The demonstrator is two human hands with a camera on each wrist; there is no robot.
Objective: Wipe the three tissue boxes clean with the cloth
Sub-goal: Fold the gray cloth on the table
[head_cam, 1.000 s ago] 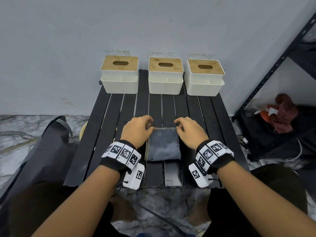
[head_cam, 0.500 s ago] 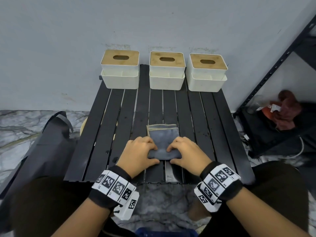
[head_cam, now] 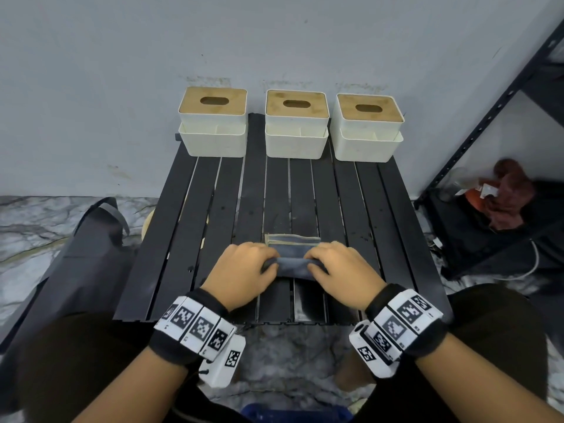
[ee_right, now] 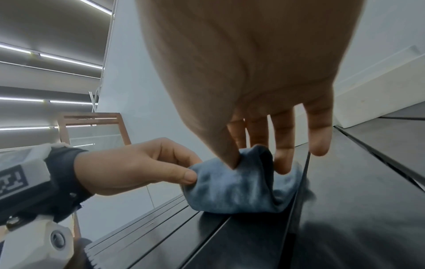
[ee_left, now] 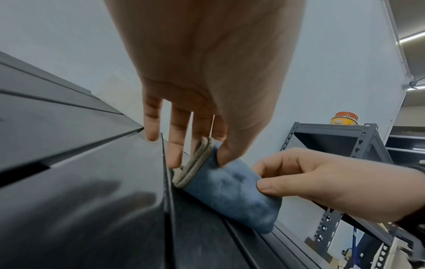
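Observation:
A folded blue-grey cloth [head_cam: 292, 257] [ee_left: 232, 193] [ee_right: 239, 189] with a beige hem lies on the near middle of the black slatted table [head_cam: 189, 227]. My left hand [head_cam: 244, 270] [ee_left: 207, 151] pinches its near left edge and my right hand [head_cam: 338, 270] [ee_right: 250, 156] pinches its near right edge, lifting that edge into a fold. Three white tissue boxes with wooden slotted lids stand in a row at the far edge: left [head_cam: 213, 123], middle [head_cam: 296, 123], right [head_cam: 367, 126]. Both hands are well short of them.
A black bag [head_cam: 76, 264] leans by the table's left side. A dark metal shelf [head_cam: 500, 105] stands at the right, with a reddish rag [head_cam: 509, 193] on its low level. The grey wall rises right behind the boxes.
Both hands pulled back from the cloth's far corners to its near edge. They have raised that edge and folded it over, so the cloth looks shorter.

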